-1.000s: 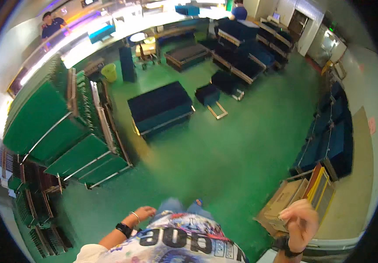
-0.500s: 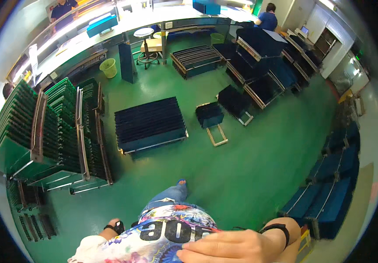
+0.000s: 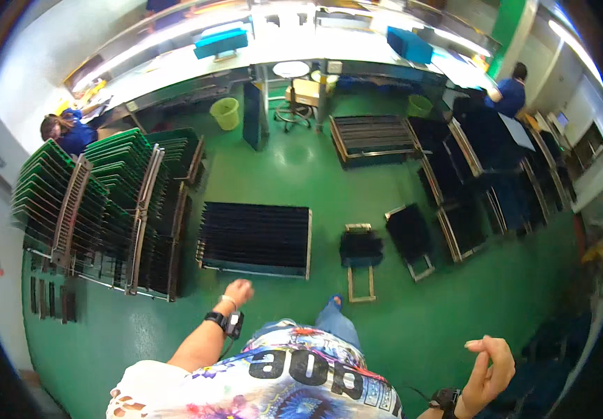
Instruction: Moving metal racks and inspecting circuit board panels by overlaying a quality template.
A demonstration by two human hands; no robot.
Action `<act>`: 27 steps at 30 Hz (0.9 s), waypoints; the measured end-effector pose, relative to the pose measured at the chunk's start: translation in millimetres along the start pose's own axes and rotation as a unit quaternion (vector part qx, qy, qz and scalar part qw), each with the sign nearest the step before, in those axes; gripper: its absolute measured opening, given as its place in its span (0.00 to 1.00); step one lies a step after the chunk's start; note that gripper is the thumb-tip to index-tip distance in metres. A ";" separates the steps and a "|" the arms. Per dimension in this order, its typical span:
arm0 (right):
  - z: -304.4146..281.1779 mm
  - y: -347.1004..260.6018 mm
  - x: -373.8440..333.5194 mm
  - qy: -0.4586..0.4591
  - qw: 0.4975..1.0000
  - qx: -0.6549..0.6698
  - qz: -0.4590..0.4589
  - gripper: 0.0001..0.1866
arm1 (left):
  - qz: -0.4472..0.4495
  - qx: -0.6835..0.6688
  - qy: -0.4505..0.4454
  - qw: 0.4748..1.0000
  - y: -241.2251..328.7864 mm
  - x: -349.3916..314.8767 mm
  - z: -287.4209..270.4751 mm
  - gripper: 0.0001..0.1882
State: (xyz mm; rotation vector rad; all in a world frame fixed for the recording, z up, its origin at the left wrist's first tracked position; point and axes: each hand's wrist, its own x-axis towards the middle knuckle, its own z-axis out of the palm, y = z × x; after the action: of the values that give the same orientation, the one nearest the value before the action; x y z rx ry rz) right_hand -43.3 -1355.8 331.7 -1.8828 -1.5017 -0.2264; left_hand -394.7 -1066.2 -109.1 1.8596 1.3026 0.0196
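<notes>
My left hand (image 3: 240, 292) is held out ahead of my body, its fingers loosely bent and slightly blurred, with nothing visible in it. It is nearest to a low rack of upright dark boards (image 3: 254, 237) on the floor, but apart from it. At the lower right is my right hand (image 3: 491, 366), thumb and fingers apart and curved, holding nothing. Dark bands circle both wrists. Beyond and between my hands stands a small metal-framed rack (image 3: 361, 248) with a few dark boards. Another small rack (image 3: 410, 234) stands to its right.
Tall racks of green boards (image 3: 116, 171) stand at the left. Dark board racks (image 3: 466, 174) crowd the right. At the back are a lit workbench (image 3: 357, 52), a stool (image 3: 291, 70) and a yellow-green bin (image 3: 225, 114). One person (image 3: 71, 133) sits at left, another (image 3: 510, 91) works at right.
My left hand has swung forward from beside my body. My right hand has moved off my shirt, out to the right. The view has shifted, so the racks appear further right and lower.
</notes>
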 end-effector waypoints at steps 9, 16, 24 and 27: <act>56.9 171.1 74.1 -0.028 0.994 0.068 0.083 0.08 | -0.297 0.051 -0.188 0.935 -118.6 -112.6 81.8 0.18; 93.3 213.9 124.3 -0.096 0.985 0.101 0.104 0.07 | -0.288 0.076 -0.251 0.921 -29.4 -15.0 92.4 0.19; 128.3 250.0 249.9 -0.158 0.985 0.024 0.061 0.08 | -0.372 -0.349 -0.012 0.860 85.0 171.6 49.3 0.15; 161.4 257.1 320.2 -0.185 0.981 0.034 0.047 0.08 | -0.225 -0.081 -0.201 0.950 43.6 239.1 46.6 0.17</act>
State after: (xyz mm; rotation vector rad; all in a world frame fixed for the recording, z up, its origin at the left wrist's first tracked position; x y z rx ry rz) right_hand 243.7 -1024.8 279.2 -2.0127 -1.6286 0.2294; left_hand -230.6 -913.2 -213.6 1.3068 1.3525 -0.4566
